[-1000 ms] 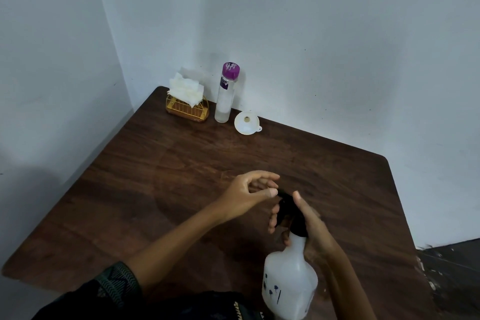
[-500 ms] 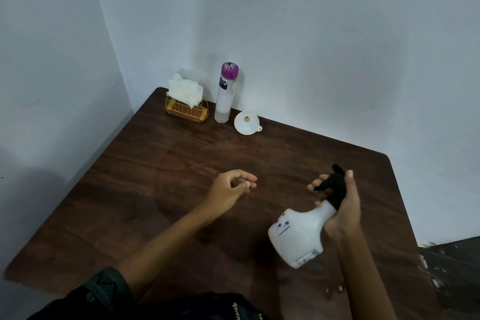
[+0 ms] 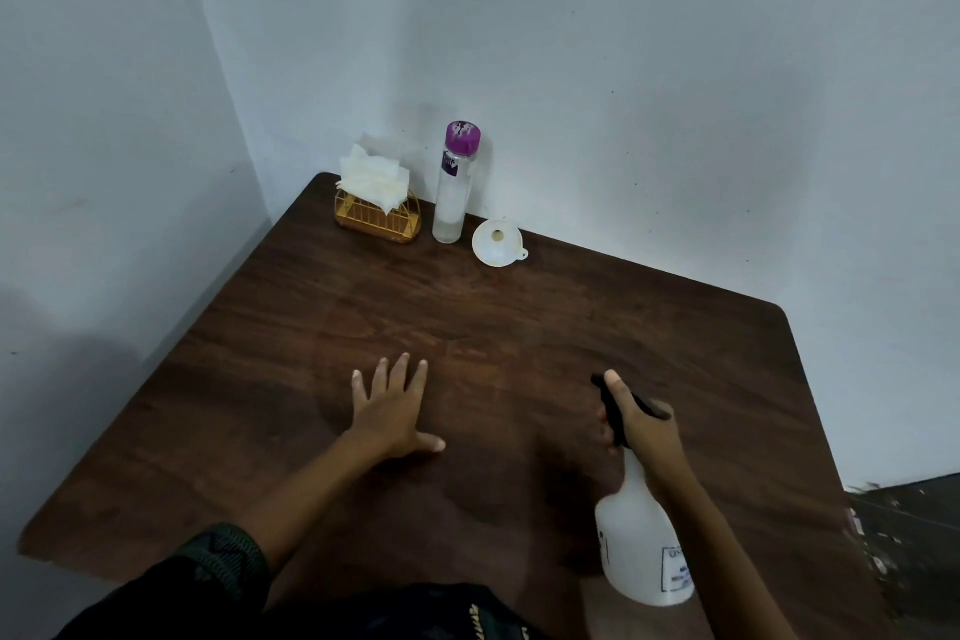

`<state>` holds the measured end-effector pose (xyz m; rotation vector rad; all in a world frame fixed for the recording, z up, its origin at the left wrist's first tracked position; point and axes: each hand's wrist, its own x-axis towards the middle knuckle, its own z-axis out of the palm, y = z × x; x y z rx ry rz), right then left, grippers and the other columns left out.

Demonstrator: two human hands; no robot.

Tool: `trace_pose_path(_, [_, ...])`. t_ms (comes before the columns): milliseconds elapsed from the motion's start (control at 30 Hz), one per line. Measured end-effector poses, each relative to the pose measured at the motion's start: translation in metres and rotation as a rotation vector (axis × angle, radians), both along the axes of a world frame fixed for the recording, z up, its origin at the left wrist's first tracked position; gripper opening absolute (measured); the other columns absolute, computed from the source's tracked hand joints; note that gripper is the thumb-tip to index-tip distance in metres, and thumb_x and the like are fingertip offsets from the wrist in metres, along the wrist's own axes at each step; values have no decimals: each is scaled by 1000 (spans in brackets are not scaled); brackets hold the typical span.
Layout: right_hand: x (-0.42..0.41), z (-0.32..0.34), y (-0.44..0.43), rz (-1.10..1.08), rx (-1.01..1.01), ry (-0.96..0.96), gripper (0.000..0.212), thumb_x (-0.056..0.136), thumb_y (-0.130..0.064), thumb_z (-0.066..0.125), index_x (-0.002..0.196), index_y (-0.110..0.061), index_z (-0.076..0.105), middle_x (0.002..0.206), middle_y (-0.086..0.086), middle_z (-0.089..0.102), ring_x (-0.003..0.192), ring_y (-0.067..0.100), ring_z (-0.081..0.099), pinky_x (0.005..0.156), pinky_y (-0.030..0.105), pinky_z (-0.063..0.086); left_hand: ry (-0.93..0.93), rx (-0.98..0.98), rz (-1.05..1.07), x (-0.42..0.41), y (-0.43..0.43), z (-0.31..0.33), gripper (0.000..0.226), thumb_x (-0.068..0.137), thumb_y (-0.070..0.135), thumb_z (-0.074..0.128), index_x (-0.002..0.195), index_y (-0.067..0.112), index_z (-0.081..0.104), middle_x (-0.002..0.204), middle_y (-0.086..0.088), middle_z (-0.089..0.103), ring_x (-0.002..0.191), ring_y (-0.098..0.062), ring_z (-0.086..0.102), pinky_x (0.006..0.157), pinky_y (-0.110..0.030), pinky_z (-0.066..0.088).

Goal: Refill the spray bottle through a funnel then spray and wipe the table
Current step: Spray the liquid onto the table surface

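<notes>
My right hand (image 3: 647, 431) grips the black trigger head of the white spray bottle (image 3: 641, 543), held above the near right part of the dark wooden table (image 3: 519, 327), nozzle pointing away from me. My left hand (image 3: 389, 411) lies flat on the table with fingers spread, left of the bottle. At the far corner stand a clear refill bottle with a purple cap (image 3: 453, 185) and a white funnel (image 3: 497, 243) lying beside it. White paper napkins (image 3: 374, 182) stick out of a gold wire holder (image 3: 376, 221).
White walls meet behind the table's far left corner. The table's right edge drops to a dark floor (image 3: 909, 535) at the lower right. My dark sleeve (image 3: 218, 566) shows at the bottom left.
My right hand has swung the spray bottle from tilted sideways to nozzle-forward, lower and nearer. My left hand has opened out from loosely curled and come down flat on the table.
</notes>
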<state>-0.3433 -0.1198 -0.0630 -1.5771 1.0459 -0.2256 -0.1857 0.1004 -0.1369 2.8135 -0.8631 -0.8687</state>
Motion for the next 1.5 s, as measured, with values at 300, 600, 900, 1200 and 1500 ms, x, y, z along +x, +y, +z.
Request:
trace_pose_path(300, [3,8,-7,120,60,-65,38,90,-33,57,80,2,65,65,18,64,53,21,61,48,28,50,13,128,-40,0,7,-11,121,71,68,63,148,20,-17,155,-5,-28,143,-34,-20,111,-62,-7])
trace_pose_path(600, [7,5,-11,253,75,-39,30,91,-29,56,91,0,64,79,16,72,69,26,67,47,29,49,-9,147,-49,0,8,-11,121,70,69,62,148,20,-17,155,-5,-27,144,-33,-19,110,-62,-10])
trace_pose_path(900, [11,9,-12,98,49,-96,31,91,-29,57,85,0,64,71,15,68,60,22,63,50,29,49,-15,157,-57,0,8,-12,120,71,70,61,148,20,-17,156,-5,-27,144,-33,-19,111,-61,-11])
trace_pose_path(1200, [23,9,-9,-83,8,-146,32,90,-31,60,72,-3,61,56,9,54,47,17,48,41,25,42,-25,156,-61,0,8,-11,121,70,71,60,148,20,-16,156,-5,-26,144,-33,-18,110,-62,-12])
trace_pose_path(1500, [23,12,-15,30,66,-201,20,91,-19,59,88,0,65,72,13,66,64,24,62,52,28,52,-32,159,-66,1,8,-11,120,71,70,60,148,19,-16,156,-6,-25,144,-33,-18,110,-62,-11])
